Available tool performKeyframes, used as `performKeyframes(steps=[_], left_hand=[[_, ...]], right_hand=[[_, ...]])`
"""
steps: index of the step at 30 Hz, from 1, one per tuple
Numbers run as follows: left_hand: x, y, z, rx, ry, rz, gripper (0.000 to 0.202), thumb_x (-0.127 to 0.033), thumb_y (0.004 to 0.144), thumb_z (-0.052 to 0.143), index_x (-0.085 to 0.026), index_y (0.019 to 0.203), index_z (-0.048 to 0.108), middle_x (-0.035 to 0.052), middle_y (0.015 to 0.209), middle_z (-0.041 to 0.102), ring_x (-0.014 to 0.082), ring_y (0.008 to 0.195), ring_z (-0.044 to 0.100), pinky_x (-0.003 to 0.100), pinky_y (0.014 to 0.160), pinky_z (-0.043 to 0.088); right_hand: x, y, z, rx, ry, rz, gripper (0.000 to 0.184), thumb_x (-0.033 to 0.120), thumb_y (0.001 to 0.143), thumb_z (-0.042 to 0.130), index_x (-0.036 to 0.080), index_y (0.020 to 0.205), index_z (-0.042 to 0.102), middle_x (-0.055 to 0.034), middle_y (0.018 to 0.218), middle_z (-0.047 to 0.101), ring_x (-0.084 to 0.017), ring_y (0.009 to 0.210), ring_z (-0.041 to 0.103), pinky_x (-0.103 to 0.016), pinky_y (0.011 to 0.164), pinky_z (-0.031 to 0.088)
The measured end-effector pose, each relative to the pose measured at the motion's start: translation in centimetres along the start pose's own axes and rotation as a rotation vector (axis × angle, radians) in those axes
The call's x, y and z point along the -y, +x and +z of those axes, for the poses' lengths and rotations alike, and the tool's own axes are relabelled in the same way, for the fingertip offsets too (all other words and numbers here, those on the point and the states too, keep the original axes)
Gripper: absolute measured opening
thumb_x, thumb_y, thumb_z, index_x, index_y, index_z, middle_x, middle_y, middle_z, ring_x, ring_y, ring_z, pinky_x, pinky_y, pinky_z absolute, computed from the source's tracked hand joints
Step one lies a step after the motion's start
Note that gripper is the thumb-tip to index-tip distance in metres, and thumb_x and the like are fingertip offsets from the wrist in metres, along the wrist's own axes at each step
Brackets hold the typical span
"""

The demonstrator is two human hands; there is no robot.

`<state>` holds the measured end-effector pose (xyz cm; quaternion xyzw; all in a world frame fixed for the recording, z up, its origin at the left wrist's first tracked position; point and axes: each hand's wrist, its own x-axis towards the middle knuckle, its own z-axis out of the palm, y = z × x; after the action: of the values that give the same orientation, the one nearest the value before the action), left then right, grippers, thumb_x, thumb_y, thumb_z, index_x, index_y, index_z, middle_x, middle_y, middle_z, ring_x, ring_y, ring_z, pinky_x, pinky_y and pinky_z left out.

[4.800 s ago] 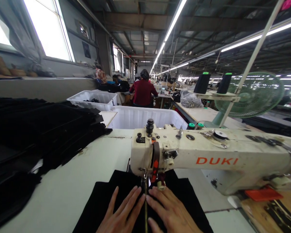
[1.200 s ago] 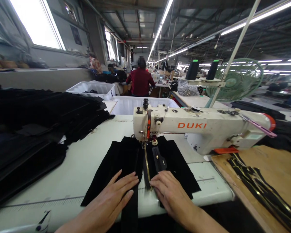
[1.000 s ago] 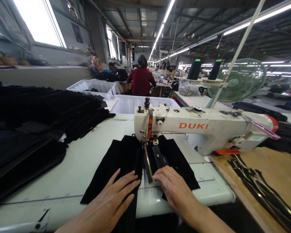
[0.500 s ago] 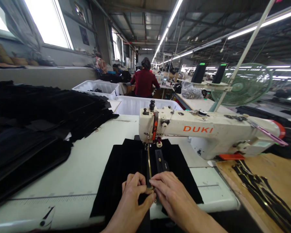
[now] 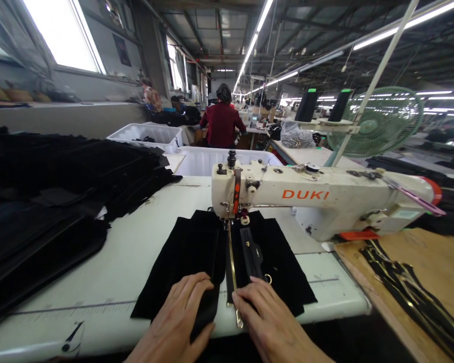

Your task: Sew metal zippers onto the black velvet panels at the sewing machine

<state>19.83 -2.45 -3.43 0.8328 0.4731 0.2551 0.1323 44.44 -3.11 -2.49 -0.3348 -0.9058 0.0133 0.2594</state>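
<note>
Where fabric point(image 5: 196, 252) overhangs table point(image 5: 98, 282), lwr end hidden

I see a big pile of black cloth point(image 5: 60, 191) on my left, a white tub point(image 5: 196, 161) behind the table, a green fan point(image 5: 378, 123), and a person in red point(image 5: 221, 126) far ahead.

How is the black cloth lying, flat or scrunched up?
Flat. The black cloth lies spread on the white table, the gold zipper straight down its middle, left hand and right hand resting on it.
</note>
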Motion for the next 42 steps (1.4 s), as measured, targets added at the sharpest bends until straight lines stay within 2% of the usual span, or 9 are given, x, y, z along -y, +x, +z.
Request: performKeyframes(steps=[3,5,9,18,23,27,33,37,42], left_hand=[[0.9,-0.2,0.0,0.012,-0.048,-0.083,0.084,-0.012,0.075,0.074,-0.031,0.144,0.03,0.0059,0.128,0.055,0.0197,0.11,0.062,0.035,0.096,0.056],[1.2,-0.2,0.2,0.005,-0.018,-0.063,0.082,-0.016,0.071,0.08,-0.032,0.14,0.039,0.0046,0.13,0.054,0.0192,0.109,0.064,0.031,0.094,0.057],[0.9,-0.2,0.2,-0.085,0.113,0.166,0.029,-0.023,0.092,0.062,-0.029,0.12,0.061,0.0033,0.123,0.059,0.0171,0.109,0.063,0.027,0.092,0.057],[-1.0,1.3,-0.4,-0.225,0.394,0.587,0.045,0.002,0.085,0.039,-0.012,0.117,0.066,0.0044,0.116,0.072,0.0143,0.116,0.063,0.026,0.11,0.043],[-1.1,1.1,0.6,-0.33,0.309,0.55,0.039,-0.003,0.09,0.039,-0.014,0.111,0.07,0.0017,0.111,0.074,0.0128,0.111,0.065,0.021,0.109,0.041],[-1.4,0.6,-0.1,-0.084,0.295,0.469,0.051,-0.001,0.076,0.046,-0.015,0.122,0.063,0.0035,0.121,0.07,0.0151,0.116,0.062,0.023,0.103,0.05],[-1.3,0.5,-0.1,-0.056,0.246,0.403,0.055,0.001,0.075,0.046,-0.018,0.124,0.061,0.005,0.118,0.069,0.0152,0.114,0.062,0.022,0.1,0.052],[-1.1,0.8,0.2,-0.007,0.236,0.386,0.05,0.001,0.078,0.047,-0.017,0.122,0.062,0.0063,0.114,0.068,0.0179,0.11,0.063,0.024,0.097,0.054],[-1.5,1.0,-0.4,0.014,0.221,0.376,0.05,0.001,0.08,0.046,-0.018,0.125,0.061,0.0064,0.119,0.066,0.0175,0.113,0.061,0.025,0.099,0.053]], right_hand=[[0.3,0.4,0.4,-0.014,0.039,0.067,0.037,0.002,0.087,0.044,0.012,0.12,0.058,-0.0092,0.103,0.064,-0.023,0.098,0.06,-0.044,0.105,0.049],[0.5,0.5,1.0,-0.053,0.064,0.115,0.028,0.006,0.09,0.047,0.013,0.114,0.06,-0.0082,0.099,0.063,-0.023,0.096,0.06,-0.043,0.104,0.05],[0.8,0.6,2.4,-0.193,0.094,0.161,0.022,0.007,0.092,0.046,0.017,0.107,0.059,-0.0051,0.093,0.063,-0.021,0.089,0.059,-0.042,0.099,0.052],[0.9,1.4,3.5,-0.23,0.108,0.189,0.022,0.0,0.09,0.046,0.021,0.089,0.056,-0.0009,0.089,0.063,-0.019,0.085,0.059,-0.04,0.099,0.049],[1.3,0.9,2.9,-0.137,0.194,0.316,0.023,0.001,0.087,0.053,0.021,0.097,0.051,-0.002,0.09,0.059,-0.021,0.085,0.057,-0.04,0.086,0.054],[1.6,0.8,2.6,-0.105,0.304,0.455,0.033,-0.003,0.083,0.057,0.023,0.1,0.045,-0.0011,0.093,0.056,-0.02,0.084,0.057,-0.035,0.073,0.054],[1.9,0.8,2.5,-0.14,0.278,0.449,0.038,-0.004,0.078,0.055,0.023,0.104,0.048,-0.0022,0.097,0.059,-0.021,0.089,0.061,-0.036,0.077,0.057],[1.7,0.1,2.8,-0.157,0.215,0.412,0.058,-0.001,0.077,0.058,0.02,0.13,0.048,-0.0106,0.126,0.056,-0.025,0.113,0.059,-0.038,0.095,0.057],[1.6,0.1,2.9,-0.211,0.183,0.33,0.038,0.005,0.088,0.054,0.021,0.121,0.06,-0.0066,0.111,0.065,-0.025,0.106,0.061,-0.042,0.094,0.057]])
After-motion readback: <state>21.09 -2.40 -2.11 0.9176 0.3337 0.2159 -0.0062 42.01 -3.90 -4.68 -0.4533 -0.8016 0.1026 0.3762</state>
